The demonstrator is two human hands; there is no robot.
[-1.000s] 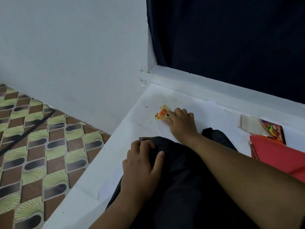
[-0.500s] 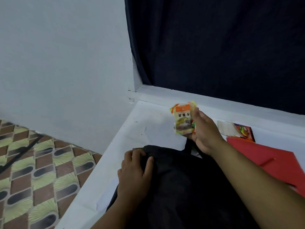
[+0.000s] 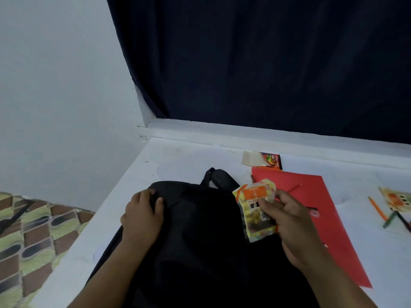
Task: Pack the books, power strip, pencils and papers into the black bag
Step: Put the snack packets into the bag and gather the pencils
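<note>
Left hand [image 3: 142, 216]: rests on the upper left part of the bag, fingers curled over the fabric edge and thumb pressed on top, gripping it.
Right hand [image 3: 289, 221]: held above the right side of the bag, fingers and thumb pinching a packet by its right edge.
Packet [image 3: 255, 210]: small, clear plastic with an orange label at the top and yellowish contents; tilted, off the table, over the bag's right edge.
Bag [image 3: 200, 241]: black, lying flat on the white table in front of the person, its handle loop pointing toward the curtain; whether it is unzipped cannot be told.
Folder [image 3: 311, 196]: red and flat, on the table just right of the bag, partly under the right hand.
Book [image 3: 264, 160]: small, colourful cover with a pale flap, at the far end of the folder near the ledge.
Pencils [image 3: 387, 214]: orange, green and dark ones lying loose at the right edge of the table, well apart from the bag.
Papers [image 3: 395, 197]: a blurred printed sheet just beyond the pencils.
Curtain [image 3: 266, 63]: dark blue, hanging behind the table.
Floor [image 3: 33, 236]: patterned tiles at lower left.
</note>
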